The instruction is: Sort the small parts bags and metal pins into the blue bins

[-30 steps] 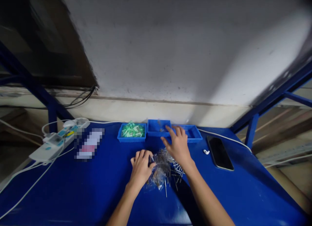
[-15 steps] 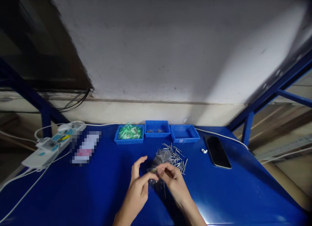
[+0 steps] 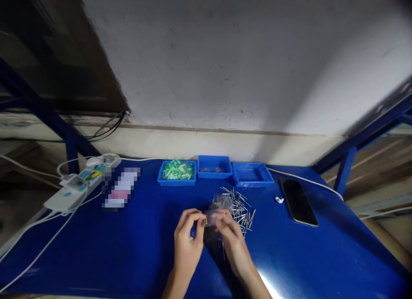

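Between my two hands a small clear plastic bag [image 3: 211, 218] is stretched above the blue table. My left hand [image 3: 190, 234] pinches its left end, where something small and brass-coloured shows at the fingertips. The bag's right end is in the closed fingers of my right hand [image 3: 231, 236], which are slightly blurred. Just behind the hands lies a heap of clear plastic bags [image 3: 222, 200]. Beside that heap, to the right, many thin metal rods [image 3: 240, 208] are scattered, partly hidden by my right hand.
Along the back stand a blue tray of green packets [image 3: 176, 183], a blue tray with small parts [image 3: 215, 175] and another blue tray [image 3: 252, 184]. A phone [image 3: 299, 202], white earbud [image 3: 279, 199] and power strip [image 3: 75, 185] lie at the sides.
My left hand's fingers were apart and have closed on the left end of the bag. The bag now spans both hands. The whole view has shifted a little.
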Motion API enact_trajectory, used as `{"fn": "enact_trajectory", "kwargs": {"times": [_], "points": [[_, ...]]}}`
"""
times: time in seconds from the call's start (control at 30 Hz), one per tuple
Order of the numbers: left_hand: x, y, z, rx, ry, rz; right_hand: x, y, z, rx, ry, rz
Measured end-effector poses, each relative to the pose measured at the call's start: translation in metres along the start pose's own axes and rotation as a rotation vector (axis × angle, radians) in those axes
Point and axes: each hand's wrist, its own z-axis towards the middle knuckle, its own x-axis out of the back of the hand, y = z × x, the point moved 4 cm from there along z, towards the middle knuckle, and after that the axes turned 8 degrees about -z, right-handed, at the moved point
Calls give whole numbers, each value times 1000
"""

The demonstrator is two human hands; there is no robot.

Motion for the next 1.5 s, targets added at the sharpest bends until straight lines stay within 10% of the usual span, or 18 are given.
{"fn": "enact_trajectory", "kwargs": {"times": [0.17, 0.4, 0.5, 0.63, 0.77, 0.93, 1.1, 1.27, 1.4, 1.5], "points": [[-12, 7, 0, -166, -88, 205, 14, -6, 7, -201, 63, 78], [5, -25, -19, 108, -362, 546, 69, -98, 44, 697, 788, -475], [9, -33, -26, 145, -350, 611, 56, -95, 73, 754, 557, -853], [10, -29, -22, 124, -289, 460, 43, -51, 64, 432, 372, -1018], [13, -8, -9, 7, -184, 233, 30, -14, 8, 54, 215, -562], [-3, 28, -7, -218, -402, 153, 7, 0, -23, -278, -35, 174], [-5, 28, -10, -134, -392, 166, 19, -17, -5, -236, 55, 228], [3, 0, -13, 328, -265, -271, 16, -41, -6, 216, 199, -317], [6, -12, -12, 536, -98, -540, -3, -42, -16, 576, 88, -599], [5, -16, -4, 499, -105, -400, -5, -29, -13, 541, 68, -605]]}}
